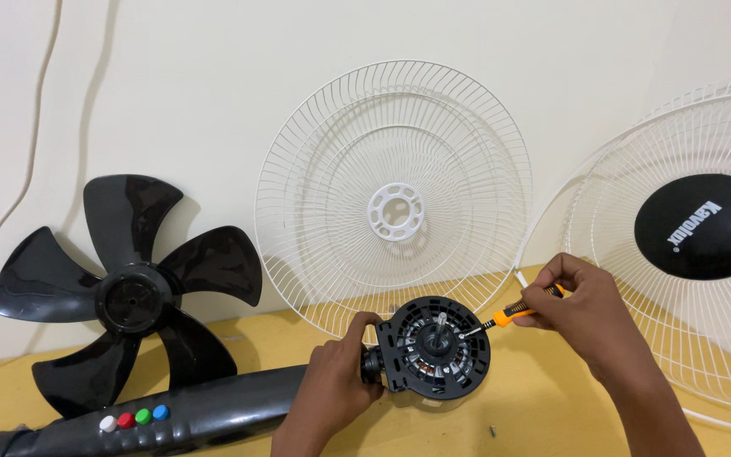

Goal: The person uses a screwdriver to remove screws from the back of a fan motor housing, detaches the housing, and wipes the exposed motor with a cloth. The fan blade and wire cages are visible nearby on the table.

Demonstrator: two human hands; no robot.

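Note:
A black fan motor (pixel 433 349) with a bare shaft faces me on the yellow table (pixel 543 406). My left hand (pixel 332 385) grips the motor's left side and neck. My right hand (pixel 581 305) holds a small screwdriver (pixel 511 314) with an orange and black handle. Its tip touches the motor's front face at the upper right.
A white wire rear grille (pixel 392 199) leans on the wall behind the motor. A white front grille with a black round badge (pixel 704 227) leans at the right. A black fan blade (pixel 129 292) stands at the left. The black stand with coloured buttons (pixel 134 417) lies at the front left. A small screw (pixel 492 431) rests on the table.

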